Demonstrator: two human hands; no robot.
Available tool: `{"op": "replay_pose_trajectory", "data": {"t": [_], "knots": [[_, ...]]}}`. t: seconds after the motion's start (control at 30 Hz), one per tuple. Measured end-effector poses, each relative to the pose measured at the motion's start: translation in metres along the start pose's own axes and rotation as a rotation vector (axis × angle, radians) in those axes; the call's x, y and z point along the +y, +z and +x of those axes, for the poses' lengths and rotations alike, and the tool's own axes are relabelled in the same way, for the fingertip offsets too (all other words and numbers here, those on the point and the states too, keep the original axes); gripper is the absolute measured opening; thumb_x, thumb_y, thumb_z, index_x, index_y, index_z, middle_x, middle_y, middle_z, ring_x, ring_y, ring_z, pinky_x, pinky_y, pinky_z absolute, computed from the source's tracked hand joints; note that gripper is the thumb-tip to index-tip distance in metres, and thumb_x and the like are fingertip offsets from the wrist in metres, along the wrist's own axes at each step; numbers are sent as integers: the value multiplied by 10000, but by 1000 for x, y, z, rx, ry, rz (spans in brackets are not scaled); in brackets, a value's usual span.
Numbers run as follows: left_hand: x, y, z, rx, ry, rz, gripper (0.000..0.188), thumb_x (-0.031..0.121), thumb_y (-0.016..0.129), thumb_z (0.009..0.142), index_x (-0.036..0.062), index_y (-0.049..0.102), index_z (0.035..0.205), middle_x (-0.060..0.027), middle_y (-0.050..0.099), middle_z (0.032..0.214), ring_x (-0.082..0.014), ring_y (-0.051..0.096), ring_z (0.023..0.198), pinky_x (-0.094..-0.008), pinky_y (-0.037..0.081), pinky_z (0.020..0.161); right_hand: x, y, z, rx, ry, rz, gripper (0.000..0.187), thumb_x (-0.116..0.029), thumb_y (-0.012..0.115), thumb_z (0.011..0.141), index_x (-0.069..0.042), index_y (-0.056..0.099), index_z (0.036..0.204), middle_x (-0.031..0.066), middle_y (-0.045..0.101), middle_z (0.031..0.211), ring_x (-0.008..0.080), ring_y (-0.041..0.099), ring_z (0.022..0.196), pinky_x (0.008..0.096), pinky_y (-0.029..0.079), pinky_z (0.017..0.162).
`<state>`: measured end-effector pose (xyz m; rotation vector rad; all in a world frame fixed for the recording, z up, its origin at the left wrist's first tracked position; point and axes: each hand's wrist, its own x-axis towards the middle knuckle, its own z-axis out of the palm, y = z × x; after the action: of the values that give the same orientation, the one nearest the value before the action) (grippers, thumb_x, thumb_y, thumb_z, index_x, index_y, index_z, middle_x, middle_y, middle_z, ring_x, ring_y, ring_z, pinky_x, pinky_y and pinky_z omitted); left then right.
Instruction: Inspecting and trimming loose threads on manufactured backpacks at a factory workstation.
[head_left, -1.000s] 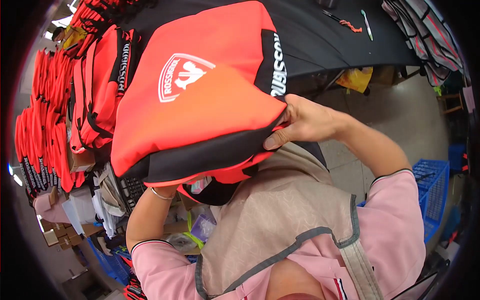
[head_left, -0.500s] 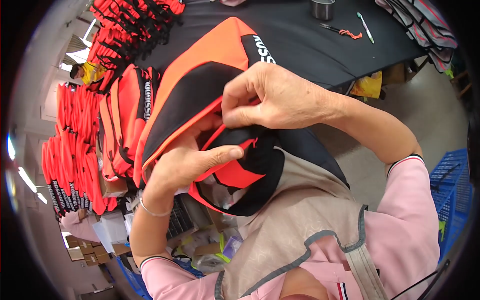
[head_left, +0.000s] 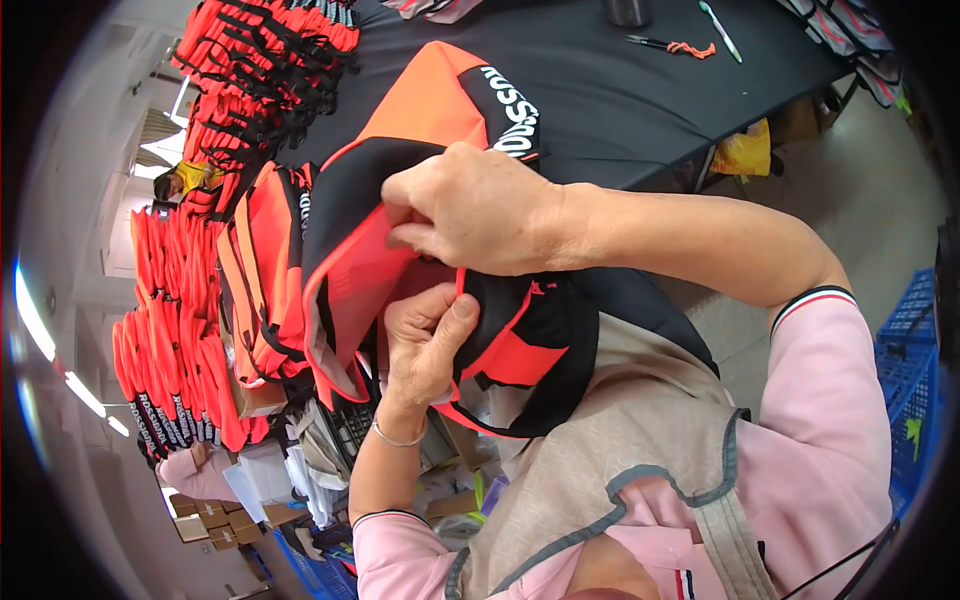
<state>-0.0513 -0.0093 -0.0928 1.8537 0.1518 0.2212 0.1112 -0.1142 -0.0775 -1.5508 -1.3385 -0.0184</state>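
Note:
An orange-red and black bag (head_left: 420, 105) lies across my lap and the near table edge, its mouth spread and part of its inside showing. My right hand (head_left: 480, 212) pinches the upper opening edge, between the black band and the orange-red inner face. Below it, my left hand (head_left: 425, 335) is closed on the lower edge, thumb pressed along a thin red binding (head_left: 460, 280). Toward my body hangs the bag's black part with an orange-red patch (head_left: 522, 358). Fabric hides some fingertips of both hands.
The black-covered table (head_left: 640, 110) bears small thread snips (head_left: 650, 42) with an orange cord, a toothbrush (head_left: 720, 32) and a metal cup (head_left: 627, 10). Piled orange-red bags (head_left: 180, 310) stand left. A blue crate (head_left: 905, 390) is right. Another person in yellow (head_left: 190, 178) is far left.
My right hand has moved left along the upper edge and pulls it up, so more of the inside shows. My left hand has shifted right and closed on the lower edge.

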Motion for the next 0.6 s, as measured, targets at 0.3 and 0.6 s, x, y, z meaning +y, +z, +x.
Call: {"op": "replay_pose_trajectory", "data": {"t": [0.3, 0.6], "knots": [[-7, 20, 8, 124, -63, -54, 289, 147, 859, 736, 0, 690, 920, 36, 660, 823, -45, 567, 740, -214, 485, 702, 15, 13, 28, -326, 148, -45, 208, -210, 677, 840, -21, 718, 917, 201, 695, 849, 355, 679, 820, 426, 540, 736], [15, 1, 21, 38, -323, -63, 432, 253, 822, 793, -53, 655, 1048, -28, 672, 913, -86, 603, 799, -248, 507, 725, 10, -3, 32, -318, 10, 90, 260, -216, 655, 895, 34, 696, 948, 238, 675, 827, 383, 667, 797, 426, 534, 719]]}}
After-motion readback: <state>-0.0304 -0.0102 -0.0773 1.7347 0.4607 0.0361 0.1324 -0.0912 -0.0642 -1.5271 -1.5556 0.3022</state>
